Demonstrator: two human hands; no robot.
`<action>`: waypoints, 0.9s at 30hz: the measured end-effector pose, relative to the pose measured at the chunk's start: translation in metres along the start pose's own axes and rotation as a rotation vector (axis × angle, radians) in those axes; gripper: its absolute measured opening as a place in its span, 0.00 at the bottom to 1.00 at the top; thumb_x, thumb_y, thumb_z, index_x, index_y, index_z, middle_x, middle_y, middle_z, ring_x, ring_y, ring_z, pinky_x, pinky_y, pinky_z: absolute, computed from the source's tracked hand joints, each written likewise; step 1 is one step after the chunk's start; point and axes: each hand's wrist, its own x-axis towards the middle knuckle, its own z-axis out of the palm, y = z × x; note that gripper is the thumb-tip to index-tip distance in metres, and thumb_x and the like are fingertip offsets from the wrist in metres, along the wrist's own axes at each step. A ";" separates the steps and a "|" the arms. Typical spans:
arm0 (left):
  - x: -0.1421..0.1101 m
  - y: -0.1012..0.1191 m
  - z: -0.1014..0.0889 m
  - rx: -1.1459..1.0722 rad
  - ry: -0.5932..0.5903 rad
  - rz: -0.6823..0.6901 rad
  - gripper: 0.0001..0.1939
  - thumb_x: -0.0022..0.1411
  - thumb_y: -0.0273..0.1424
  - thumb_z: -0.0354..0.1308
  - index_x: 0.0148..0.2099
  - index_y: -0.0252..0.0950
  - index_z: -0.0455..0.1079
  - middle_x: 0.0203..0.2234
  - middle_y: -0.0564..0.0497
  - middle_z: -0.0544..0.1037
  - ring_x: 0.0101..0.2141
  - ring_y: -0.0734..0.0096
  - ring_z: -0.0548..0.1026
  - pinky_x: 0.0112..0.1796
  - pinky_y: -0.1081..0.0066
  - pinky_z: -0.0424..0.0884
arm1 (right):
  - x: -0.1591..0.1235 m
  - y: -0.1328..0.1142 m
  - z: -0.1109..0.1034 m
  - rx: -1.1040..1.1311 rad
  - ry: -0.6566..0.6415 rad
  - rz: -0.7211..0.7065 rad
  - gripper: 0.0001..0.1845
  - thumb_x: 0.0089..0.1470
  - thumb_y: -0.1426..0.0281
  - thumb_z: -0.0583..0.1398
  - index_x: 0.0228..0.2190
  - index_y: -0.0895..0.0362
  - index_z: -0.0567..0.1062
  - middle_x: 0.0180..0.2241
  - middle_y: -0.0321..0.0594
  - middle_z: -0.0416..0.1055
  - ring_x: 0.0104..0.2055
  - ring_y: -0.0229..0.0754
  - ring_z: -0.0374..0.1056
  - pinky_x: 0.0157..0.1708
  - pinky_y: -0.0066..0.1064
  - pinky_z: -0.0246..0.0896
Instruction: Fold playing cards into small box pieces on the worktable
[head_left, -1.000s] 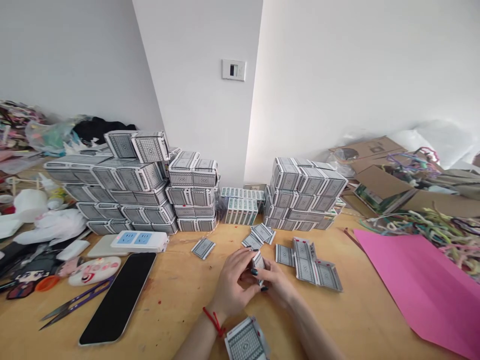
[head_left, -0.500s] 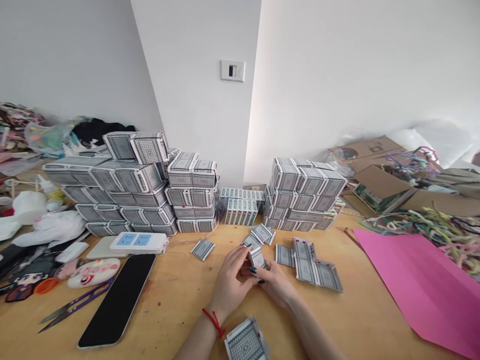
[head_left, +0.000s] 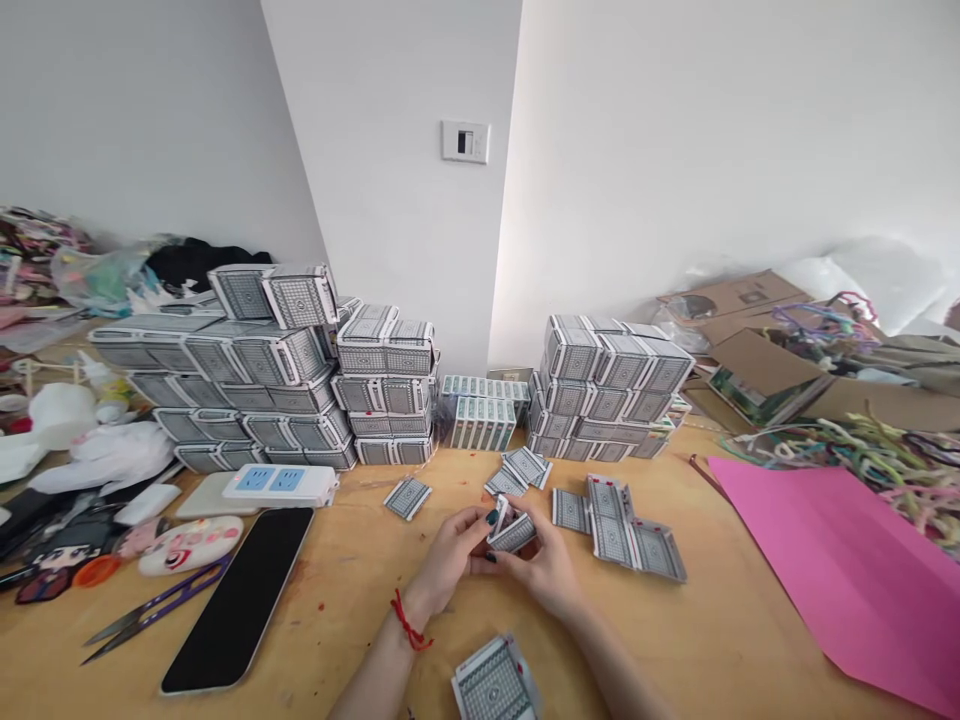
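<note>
Both my hands meet over the middle of the wooden table (head_left: 360,600). My left hand (head_left: 450,552), with a red string at the wrist, and my right hand (head_left: 544,565) pinch a small grey-patterned card box (head_left: 512,527) between their fingers. The box is partly folded and tilted. A flattened box blank (head_left: 626,530) lies just right of my hands. Loose small patterned pieces (head_left: 517,472) lie just beyond them, and another patterned box (head_left: 493,685) sits near my forearms.
Stacks of finished patterned boxes (head_left: 262,370) stand at the back left and another stack (head_left: 607,395) at the back right. A phone (head_left: 240,595), scissors (head_left: 150,610) and a power strip (head_left: 279,483) lie on the left. Pink paper (head_left: 840,570) covers the right side.
My hands have shifted slightly away from me and turned the small box, which now lies more on its side between my fingers. My left wrist has rotated outward.
</note>
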 end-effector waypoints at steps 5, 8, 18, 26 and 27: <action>-0.003 0.003 -0.003 -0.047 -0.028 0.032 0.14 0.49 0.35 0.59 0.39 0.34 0.68 0.36 0.47 0.75 0.36 0.66 0.73 0.35 0.70 0.69 | 0.004 0.003 0.000 0.066 0.036 0.073 0.34 0.32 0.71 0.67 0.44 0.51 0.64 0.42 0.41 0.62 0.40 0.45 0.64 0.39 0.36 0.61; -0.001 0.002 -0.004 -0.008 0.040 0.100 0.14 0.50 0.35 0.59 0.40 0.35 0.67 0.39 0.47 0.75 0.41 0.64 0.72 0.39 0.68 0.68 | 0.008 0.006 -0.003 0.194 0.080 0.161 0.35 0.31 0.70 0.67 0.44 0.51 0.63 0.37 0.38 0.63 0.33 0.40 0.65 0.32 0.31 0.62; 0.005 -0.007 0.001 0.201 0.018 0.243 0.22 0.46 0.28 0.62 0.46 0.34 0.66 0.45 0.45 0.72 0.45 0.62 0.70 0.46 0.60 0.65 | 0.008 0.000 -0.011 0.668 0.048 0.306 0.27 0.38 0.70 0.65 0.42 0.53 0.65 0.41 0.41 0.65 0.37 0.42 0.64 0.34 0.32 0.61; 0.000 -0.005 0.006 0.445 0.052 0.301 0.25 0.47 0.23 0.59 0.49 0.36 0.62 0.43 0.46 0.73 0.41 0.63 0.72 0.43 0.61 0.68 | 0.009 -0.005 -0.011 0.759 -0.007 0.305 0.31 0.32 0.73 0.66 0.42 0.50 0.67 0.46 0.42 0.64 0.34 0.40 0.64 0.31 0.32 0.60; 0.000 -0.005 0.005 0.488 0.078 0.322 0.25 0.47 0.23 0.59 0.49 0.36 0.62 0.43 0.46 0.72 0.41 0.64 0.72 0.43 0.61 0.68 | 0.009 -0.006 -0.011 0.754 -0.018 0.305 0.31 0.32 0.73 0.67 0.42 0.50 0.67 0.47 0.41 0.64 0.34 0.40 0.64 0.31 0.32 0.60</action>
